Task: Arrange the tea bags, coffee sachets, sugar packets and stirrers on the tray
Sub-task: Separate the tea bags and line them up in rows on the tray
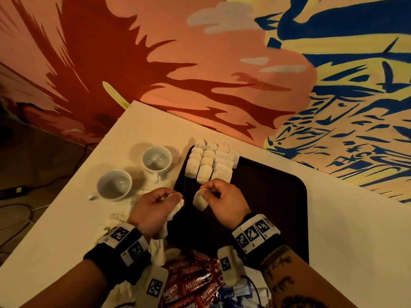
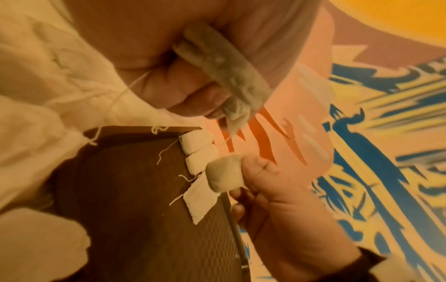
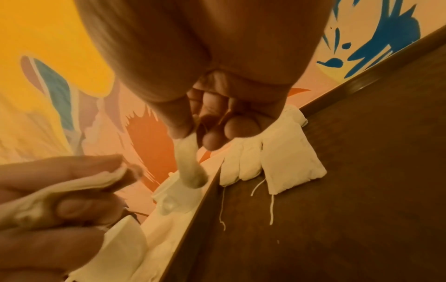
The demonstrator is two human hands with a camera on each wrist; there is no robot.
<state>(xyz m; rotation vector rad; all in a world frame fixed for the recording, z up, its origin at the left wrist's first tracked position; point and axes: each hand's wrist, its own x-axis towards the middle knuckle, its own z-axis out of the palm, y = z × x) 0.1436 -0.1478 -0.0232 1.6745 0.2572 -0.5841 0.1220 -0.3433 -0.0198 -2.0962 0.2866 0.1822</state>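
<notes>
The tea bags (image 1: pixel 209 164) on my tray (image 1: pixel 271 196) are soft, matt, fibrous paper with thin cotton strings. The tray itself looks like dark brown plastic, finely textured and dull, with a smoother rim. Left of the tray, two cups (image 1: pixel 135 174) are glossy white ceramic. Near the tray's front edge, the coffee sachets (image 1: pixel 195 283) are shiny red foil. The tabletop (image 1: pixel 355 252) is smooth, matt cream.

The only word I can read is "NESCAFE", in white letters on the red coffee sachets (image 1: pixel 195 283) heaped under my wrists. The black-and-white square markers (image 1: pixel 253 233) on my wristbands carry coded patterns, not letters or numbers.
</notes>
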